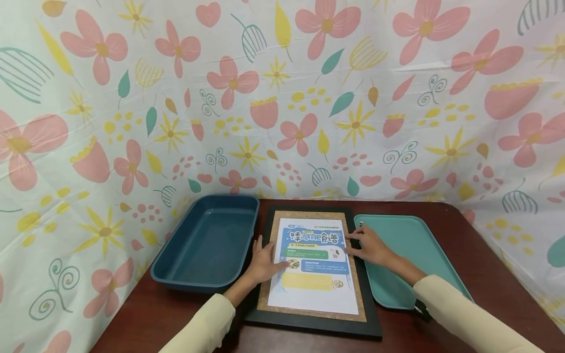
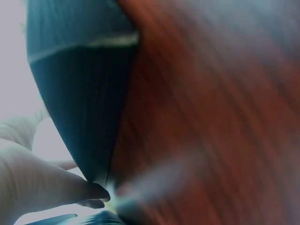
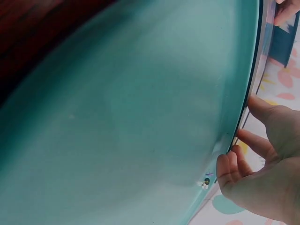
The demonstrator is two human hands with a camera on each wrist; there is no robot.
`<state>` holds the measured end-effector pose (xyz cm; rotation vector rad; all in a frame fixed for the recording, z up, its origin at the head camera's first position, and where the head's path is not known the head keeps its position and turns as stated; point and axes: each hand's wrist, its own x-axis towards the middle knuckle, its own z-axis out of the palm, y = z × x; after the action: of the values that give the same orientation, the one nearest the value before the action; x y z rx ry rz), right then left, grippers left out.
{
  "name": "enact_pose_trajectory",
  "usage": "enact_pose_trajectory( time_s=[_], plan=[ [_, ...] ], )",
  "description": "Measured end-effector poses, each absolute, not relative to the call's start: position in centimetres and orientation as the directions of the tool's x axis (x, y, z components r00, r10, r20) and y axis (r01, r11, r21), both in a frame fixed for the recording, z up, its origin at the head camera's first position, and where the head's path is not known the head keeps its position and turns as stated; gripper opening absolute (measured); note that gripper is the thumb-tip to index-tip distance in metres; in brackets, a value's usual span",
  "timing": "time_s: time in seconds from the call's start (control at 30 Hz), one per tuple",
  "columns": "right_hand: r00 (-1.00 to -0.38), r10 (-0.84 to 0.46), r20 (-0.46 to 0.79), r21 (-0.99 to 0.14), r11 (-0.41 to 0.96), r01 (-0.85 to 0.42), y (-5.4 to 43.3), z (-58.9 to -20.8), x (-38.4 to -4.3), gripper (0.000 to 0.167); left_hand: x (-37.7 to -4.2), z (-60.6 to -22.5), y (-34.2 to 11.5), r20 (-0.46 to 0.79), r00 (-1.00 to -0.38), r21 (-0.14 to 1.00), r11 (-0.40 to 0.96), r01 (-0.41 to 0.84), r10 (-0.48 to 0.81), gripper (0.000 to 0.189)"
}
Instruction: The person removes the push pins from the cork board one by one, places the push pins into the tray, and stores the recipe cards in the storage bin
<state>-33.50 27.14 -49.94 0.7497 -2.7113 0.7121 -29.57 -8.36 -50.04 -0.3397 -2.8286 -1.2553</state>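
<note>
A printed sheet (image 1: 315, 289) with a blue heading and Chinese characters lies on a black-framed corkboard (image 1: 273, 314). My left hand (image 1: 263, 262) rests at the sheet's left edge, fingers extended and thumb over the paper. In the left wrist view, the same hand (image 2: 37, 180) shows beside the dark frame (image 2: 84, 93). At the sheet's upper right edge, my right hand (image 1: 371, 247) touches the paper and board with its fingertips. The right wrist view shows this hand (image 3: 267, 159) with thumb and index finger extended along the edge, the other fingers bent.
A deep dark-blue tray (image 1: 216, 240) stands left of the board. To its right lies a shallow teal tray (image 1: 406, 235), partly under my right forearm, with tiny dark and white items (image 3: 205, 183) in one corner. A flowered cloth (image 1: 282, 98) hangs behind the brown table (image 1: 499, 294).
</note>
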Motion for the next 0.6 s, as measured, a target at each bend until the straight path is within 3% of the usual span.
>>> enact_pose_trajectory(
  time_s=[0.6],
  plan=[
    [-0.864, -0.387, 0.323, -0.427, 0.755, -0.498, 27.19, -49.91, -33.55, 0.051, -30.11, -49.4, -7.4, -0.034, -0.999, 0.868, 0.495, -0.036, -0.014, 0.078]
  ],
)
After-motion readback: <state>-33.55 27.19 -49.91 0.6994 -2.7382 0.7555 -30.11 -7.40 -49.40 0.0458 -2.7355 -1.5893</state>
